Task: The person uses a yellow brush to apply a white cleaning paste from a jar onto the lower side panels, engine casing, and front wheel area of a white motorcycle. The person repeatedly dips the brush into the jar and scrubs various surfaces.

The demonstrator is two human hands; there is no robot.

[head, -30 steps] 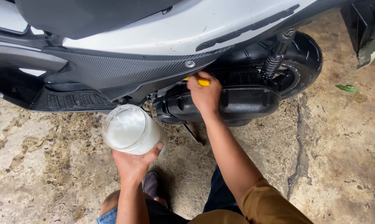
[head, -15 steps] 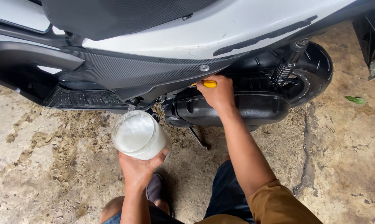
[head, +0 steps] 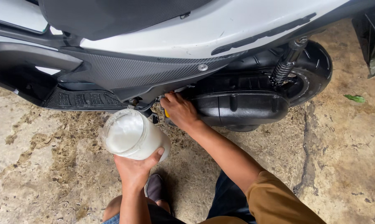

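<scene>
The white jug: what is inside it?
The white jug, held by the left hand, shows only a pale whitish interior through its open mouth; any liquid or its level cannot be told.

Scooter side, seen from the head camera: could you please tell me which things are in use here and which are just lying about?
In use:
- white plastic jar, held by the left hand
- yellow-handled tool, mostly hidden under the right hand
- black engine cover beside that hand

Lying about:
- green leaf on the concrete floor
</scene>
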